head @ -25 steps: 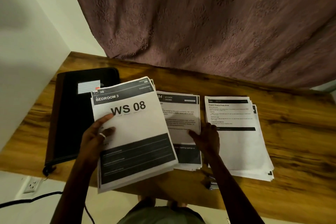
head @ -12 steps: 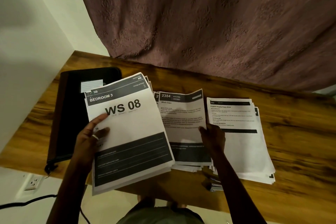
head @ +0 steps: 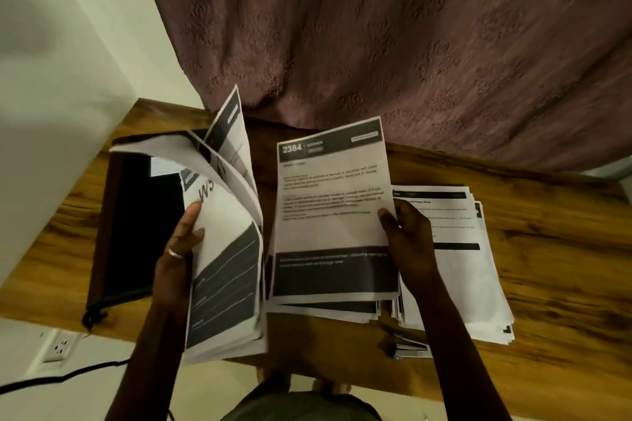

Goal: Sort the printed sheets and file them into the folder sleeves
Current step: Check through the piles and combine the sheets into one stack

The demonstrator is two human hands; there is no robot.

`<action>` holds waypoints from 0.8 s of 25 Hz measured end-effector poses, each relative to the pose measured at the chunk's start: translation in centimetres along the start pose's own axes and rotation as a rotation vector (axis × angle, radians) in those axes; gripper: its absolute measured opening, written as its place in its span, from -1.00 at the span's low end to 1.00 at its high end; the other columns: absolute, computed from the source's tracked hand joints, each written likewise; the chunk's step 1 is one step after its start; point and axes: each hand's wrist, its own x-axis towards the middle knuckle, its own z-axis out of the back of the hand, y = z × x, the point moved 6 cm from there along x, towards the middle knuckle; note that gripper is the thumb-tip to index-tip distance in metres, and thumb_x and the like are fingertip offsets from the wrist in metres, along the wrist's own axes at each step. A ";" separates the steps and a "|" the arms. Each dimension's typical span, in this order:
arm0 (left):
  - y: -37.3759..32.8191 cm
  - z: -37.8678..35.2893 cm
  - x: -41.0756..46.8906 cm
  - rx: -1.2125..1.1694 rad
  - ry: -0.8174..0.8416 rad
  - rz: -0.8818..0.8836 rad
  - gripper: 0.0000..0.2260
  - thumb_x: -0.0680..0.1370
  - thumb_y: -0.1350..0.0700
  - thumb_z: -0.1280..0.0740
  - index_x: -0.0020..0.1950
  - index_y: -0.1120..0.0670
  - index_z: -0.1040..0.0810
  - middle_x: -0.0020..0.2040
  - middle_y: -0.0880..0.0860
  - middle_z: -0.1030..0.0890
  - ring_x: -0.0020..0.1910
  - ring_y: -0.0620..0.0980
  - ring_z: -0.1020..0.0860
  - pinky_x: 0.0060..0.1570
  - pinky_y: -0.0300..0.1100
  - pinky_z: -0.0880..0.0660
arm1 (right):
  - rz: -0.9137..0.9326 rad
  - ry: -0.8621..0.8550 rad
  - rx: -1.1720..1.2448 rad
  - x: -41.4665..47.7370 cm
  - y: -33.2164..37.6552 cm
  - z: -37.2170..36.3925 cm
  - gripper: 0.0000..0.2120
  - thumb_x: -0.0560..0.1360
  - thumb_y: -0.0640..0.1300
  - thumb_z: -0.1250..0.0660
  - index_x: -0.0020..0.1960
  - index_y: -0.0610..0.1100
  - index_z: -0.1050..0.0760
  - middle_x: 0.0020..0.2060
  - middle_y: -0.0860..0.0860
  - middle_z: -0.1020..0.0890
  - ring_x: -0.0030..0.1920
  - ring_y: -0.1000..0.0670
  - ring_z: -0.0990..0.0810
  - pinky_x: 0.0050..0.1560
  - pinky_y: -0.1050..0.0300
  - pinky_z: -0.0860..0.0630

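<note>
Above the middle pile [head: 342, 309] on the tabletop [head: 547, 284], the right hand [head: 407, 243] now pinches the 2384 Kitchen sheet [head: 331, 202], lifted clear, while the left hand [head: 178, 249] grips the newly tilted, fanning Bedroom stack [head: 225, 249], so sorting continues, filing not yet begun.

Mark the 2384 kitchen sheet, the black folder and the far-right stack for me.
2384 kitchen sheet [head: 328, 229], head view, on its white text area.
black folder [head: 136, 232], head view, on its bare cover.
far-right stack [head: 468, 277], head view, on the top sheet's blank lower part.
</note>
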 end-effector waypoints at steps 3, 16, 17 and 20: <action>1.3 -1.4 0.2 0.095 0.036 0.064 -0.47 0.50 -0.13 -0.44 0.44 -0.12 -0.43 0.29 0.12 -0.56 0.09 0.17 -0.63 -0.03 0.11 -0.65 | -0.007 0.092 0.069 -1.4 2.5 -0.9 -0.74 0.60 -0.06 -0.28 0.27 -0.06 -0.49 0.19 0.01 -0.62 0.13 0.02 -0.63 0.10 0.02 -0.63; 4.8 -2.3 0.4 0.015 0.005 0.208 -0.75 0.55 0.20 -0.31 0.19 -0.04 -0.56 0.31 0.09 -0.56 0.09 0.17 -0.66 -0.14 0.07 -0.67 | -0.014 0.295 -0.088 -4.7 2.9 -5.8 -0.84 0.62 0.05 -0.22 0.12 0.05 -0.51 -0.02 0.19 -0.63 0.00 0.15 -0.63 0.06 0.22 -0.58; 4.6 -1.9 0.1 0.014 -0.014 0.204 -0.73 0.54 0.18 -0.31 0.21 -0.04 -0.55 0.30 0.10 -0.56 0.08 0.17 -0.66 -0.15 0.07 -0.67 | -0.044 0.251 -0.060 -4.0 2.0 -5.3 -0.80 0.63 0.06 -0.20 0.11 0.02 -0.53 -0.04 0.13 -0.65 -0.06 0.14 -0.65 0.01 0.20 -0.61; 4.1 -0.6 -0.4 0.022 -0.065 0.188 -0.65 0.58 0.16 -0.28 0.37 -0.01 -0.46 0.31 0.12 -0.55 0.06 0.16 -0.65 -0.19 0.04 -0.67 | -0.058 -0.023 -0.430 -0.8 -2.9 -2.6 -0.77 0.61 0.07 -0.25 0.08 -0.07 -0.55 -0.04 0.00 -0.67 -0.11 0.09 -0.65 -0.10 0.18 -0.58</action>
